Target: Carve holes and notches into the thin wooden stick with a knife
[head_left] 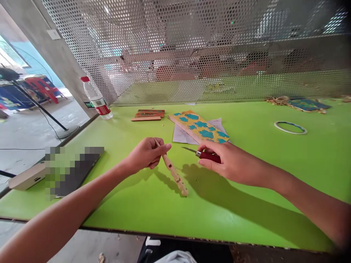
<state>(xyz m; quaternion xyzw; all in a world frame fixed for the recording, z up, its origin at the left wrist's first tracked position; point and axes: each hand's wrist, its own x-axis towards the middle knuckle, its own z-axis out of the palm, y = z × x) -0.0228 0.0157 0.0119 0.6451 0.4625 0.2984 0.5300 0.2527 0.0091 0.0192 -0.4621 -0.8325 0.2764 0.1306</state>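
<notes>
Near the middle of the green table, my left hand [148,153] pinches the upper end of a thin, pale carved wooden stick [175,174]. The stick slants down to the right, and its lower part has notches and a dark spot. To its right, my right hand [216,159] is closed around the red handle of a small knife [207,156]. The knife's narrow blade points left toward the stick, with a gap between them. Behind my right hand, a yellow board with blue shapes [201,128] rests on white paper [179,135].
A bottle with a red cap [96,98] stands at the table's back left, near small reddish strips [149,114]. A dark flat object [82,170] and a box [27,176] lie left. A tape roll [290,128] lies right. Perforated metal mesh [192,51] rises behind the table [131,212].
</notes>
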